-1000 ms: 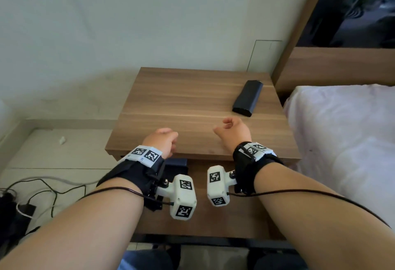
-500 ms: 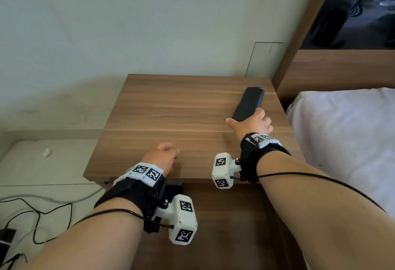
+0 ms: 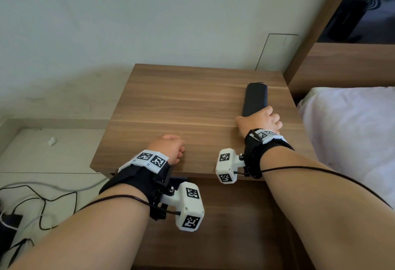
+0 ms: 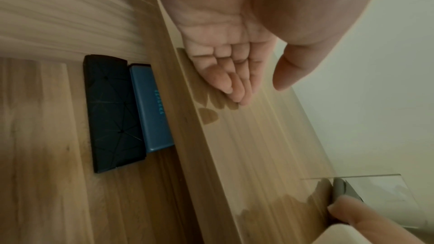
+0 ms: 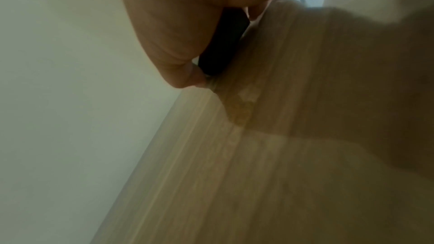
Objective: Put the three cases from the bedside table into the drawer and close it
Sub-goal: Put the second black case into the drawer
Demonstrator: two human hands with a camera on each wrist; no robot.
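Case, black (image 3: 255,98), long and narrow: lay on the right rear part of the worktop (image 3: 181,107), its far end toward the wall, its near end under the right hand (image 3: 259,121). Right-hand fingers (image 3: 274,120) were curled over that near end and the thumb (image 5: 185,73) pressed its left side, so the hand gripped the case; the right wrist view showed the dark case (image 5: 223,44) pinched between thumb and palm, low over the wood, though blurred.

Case, black with a faceted line pattern (image 4: 112,114): lay flat in the open drawer (image 4: 47,155) below the worktop edge, toward the drawer's back.

Case, blue with pale lettering (image 4: 152,108): lay flat in the same drawer, touching the patterned case along one long side and partly tucked under the worktop's front edge.

Left hand (image 3: 168,147): rested at the front edge of the worktop, holding nothing; its fingers (image 4: 227,81) were loosely bent and relaxed over the wood, the thumb apart from them.

Surroundings: pale wall (image 3: 128,23) behind; bed with white sheet (image 3: 352,130) to the right, wooden headboard (image 3: 342,64) beyond it; dark cables (image 3: 38,201) on the floor to the left.
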